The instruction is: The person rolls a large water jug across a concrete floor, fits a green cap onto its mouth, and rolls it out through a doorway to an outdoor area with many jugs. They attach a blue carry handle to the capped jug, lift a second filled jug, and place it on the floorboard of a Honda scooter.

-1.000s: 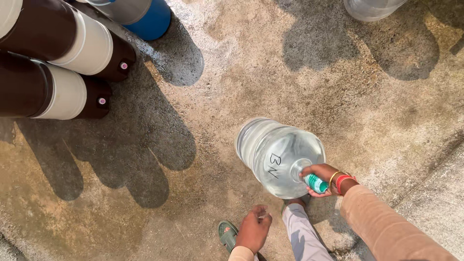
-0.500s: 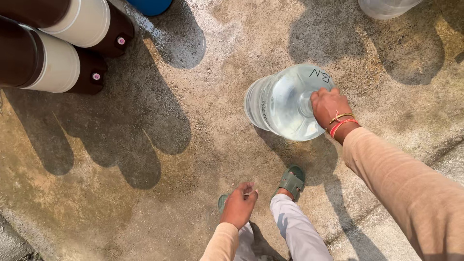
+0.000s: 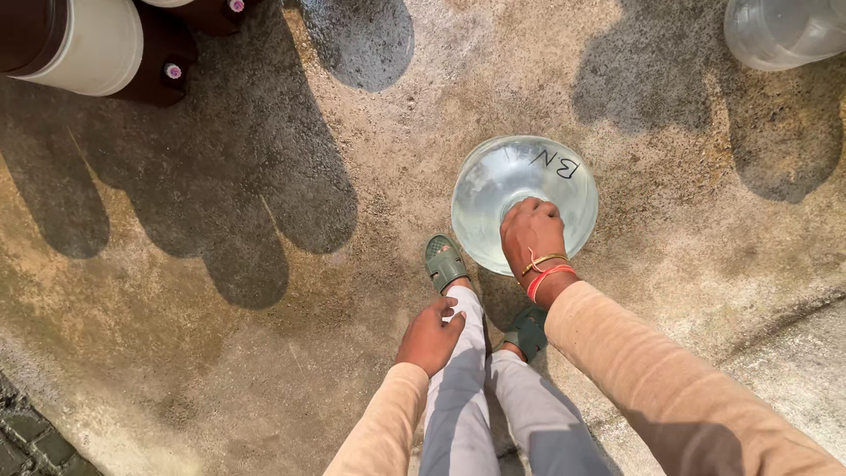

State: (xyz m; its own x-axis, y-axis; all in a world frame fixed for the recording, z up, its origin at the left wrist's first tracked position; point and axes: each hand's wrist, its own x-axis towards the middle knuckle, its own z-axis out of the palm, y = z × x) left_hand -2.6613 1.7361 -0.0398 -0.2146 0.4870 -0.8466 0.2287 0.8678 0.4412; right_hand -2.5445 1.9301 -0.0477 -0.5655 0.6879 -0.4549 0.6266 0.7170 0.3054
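A large clear plastic water jug (image 3: 520,189) stands upright on the concrete ground, seen from above, with dark handwritten marks on its shoulder. My right hand (image 3: 530,234) is closed over the jug's neck and cap; red and gold bangles sit on that wrist. My left hand (image 3: 432,335) hangs loosely by my left thigh, fingers curled, holding nothing. My feet in green sandals (image 3: 445,262) stand just in front of the jug.
Brown and white water dispensers (image 3: 84,40) with small pink taps stand at the top left. Another clear jug (image 3: 780,31) is at the top right. A raised concrete edge (image 3: 775,322) curves along the right. Dark paving (image 3: 22,441) shows bottom left.
The jug has gone from tilted on its side to standing upright. My right hand stayed on its neck, and I stepped closer behind it.
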